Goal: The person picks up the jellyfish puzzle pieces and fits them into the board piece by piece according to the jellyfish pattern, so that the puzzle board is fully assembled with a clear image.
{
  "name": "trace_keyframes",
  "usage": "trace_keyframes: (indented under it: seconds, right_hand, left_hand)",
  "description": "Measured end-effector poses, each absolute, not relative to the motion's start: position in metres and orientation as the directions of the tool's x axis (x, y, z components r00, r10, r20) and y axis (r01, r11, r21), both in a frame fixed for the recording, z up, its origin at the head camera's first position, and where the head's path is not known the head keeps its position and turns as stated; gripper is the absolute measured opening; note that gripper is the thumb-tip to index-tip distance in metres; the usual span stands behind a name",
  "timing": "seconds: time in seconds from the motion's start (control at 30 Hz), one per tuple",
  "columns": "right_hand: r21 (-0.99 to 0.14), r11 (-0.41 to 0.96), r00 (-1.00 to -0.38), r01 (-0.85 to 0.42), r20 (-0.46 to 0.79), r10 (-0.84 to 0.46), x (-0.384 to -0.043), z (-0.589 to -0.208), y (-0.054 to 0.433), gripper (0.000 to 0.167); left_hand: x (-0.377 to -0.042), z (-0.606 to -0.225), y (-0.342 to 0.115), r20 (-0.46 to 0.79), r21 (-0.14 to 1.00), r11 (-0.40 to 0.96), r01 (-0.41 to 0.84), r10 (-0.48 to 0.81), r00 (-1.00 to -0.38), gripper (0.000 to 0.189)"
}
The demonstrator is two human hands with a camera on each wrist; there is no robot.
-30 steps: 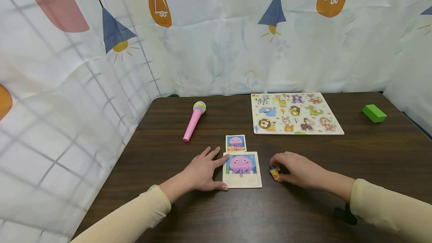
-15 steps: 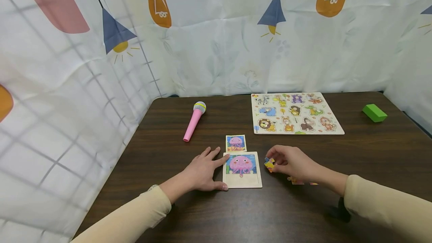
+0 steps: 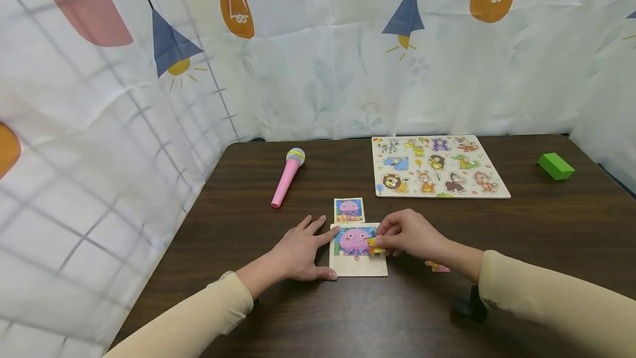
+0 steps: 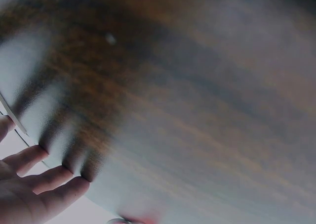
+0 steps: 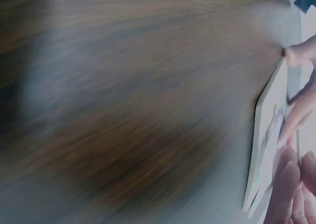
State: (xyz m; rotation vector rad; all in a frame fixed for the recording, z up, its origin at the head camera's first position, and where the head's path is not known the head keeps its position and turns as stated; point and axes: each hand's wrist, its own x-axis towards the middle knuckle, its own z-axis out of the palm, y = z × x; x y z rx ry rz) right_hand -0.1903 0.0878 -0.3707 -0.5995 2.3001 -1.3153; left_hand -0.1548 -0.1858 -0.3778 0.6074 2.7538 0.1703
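A square wooden puzzle board lies on the table; a pink jellyfish picture fills its upper part, and its lower part is bare wood. My left hand is spread flat at its left side, fingertips touching the edge. Between thumb and fingers, my right hand pinches a yellow jigsaw piece above the board's right side. The right wrist view shows the piece edge-on between the fingertips. Another jigsaw piece lies below the right wrist. A small jellyfish picture card touches the board's far edge.
A pink toy microphone lies at the back left. An animal peg puzzle sits at the back right, and a green block stands near the table's right edge. Patterned curtains hang behind the table.
My right hand has picked the jigsaw piece up off the table area and carried it left over the board. A piece formerly under that hand is uncovered. My left hand stays put.
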Motion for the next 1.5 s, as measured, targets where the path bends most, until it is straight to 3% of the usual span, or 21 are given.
trace_keyframes:
  seconds: [0.37,0.53,0.87,1.5]
  right_hand:
    - [-0.897,0.441,-0.761,0.031,-0.307,-0.571,-0.189,-0.374,0.051,0.011]
    - [-0.868,0.492,-0.768,0.062,-0.356,-0.533,-0.184,-0.376,0.035,0.011]
    - [-0.840,0.540,-0.783,0.056,-0.373,-0.498,-0.179,-0.374,0.021,0.010]
    - [-0.767,0.638,-0.779,-0.070,-0.358,-0.515,-0.182,-0.372,0.013,0.018]
  left_hand:
    - [-0.157,-0.379,-0.185,-0.264,0.168,0.902,0.399,0.431,-0.863,0.093]
    - [-0.157,-0.379,-0.185,-0.257,0.165,0.900,0.404,0.435,-0.863,0.093]
    - [-0.156,-0.376,-0.184,-0.259,0.168,0.900,0.401,0.433,-0.863,0.092]
    - [-0.155,-0.376,-0.186,-0.247,0.169,0.900,0.401,0.433,-0.867,0.091]
